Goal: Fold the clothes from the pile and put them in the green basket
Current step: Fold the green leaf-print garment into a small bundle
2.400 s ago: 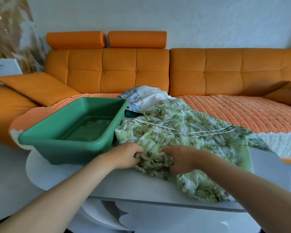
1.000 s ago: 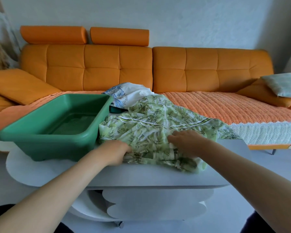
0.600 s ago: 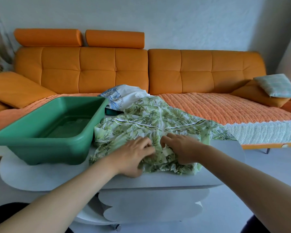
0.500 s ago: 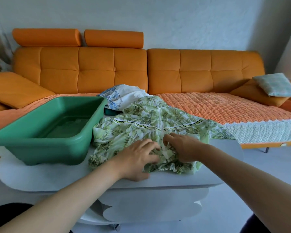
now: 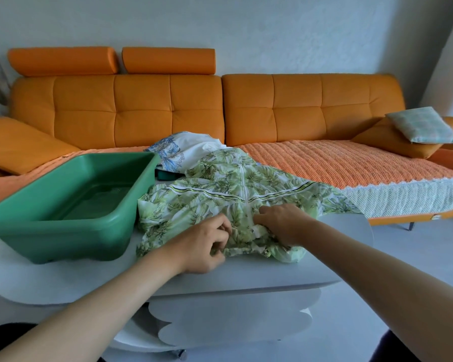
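Gripping the near hem of the leaf-print garment (image 5: 220, 189) on the white table (image 5: 345, 246).
Its white centre line runs away from you toward the sofa (image 5: 298, 108), its width lying left to right. The green basket (image 5: 63, 220) sits just beside its left edge; a white-and-blue cloth (image 5: 191, 147) lies behind. Your left hand (image 5: 204, 246) pinches the hem with curled fingers; your right hand (image 5: 283, 226) grips bunched fabric beside it.

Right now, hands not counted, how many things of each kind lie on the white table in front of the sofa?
Green basket: 1
Garments: 2, the leaf-print garment and the white and blue garment
Dark teal item, mostly hidden, kind unclear: 1
Total: 4
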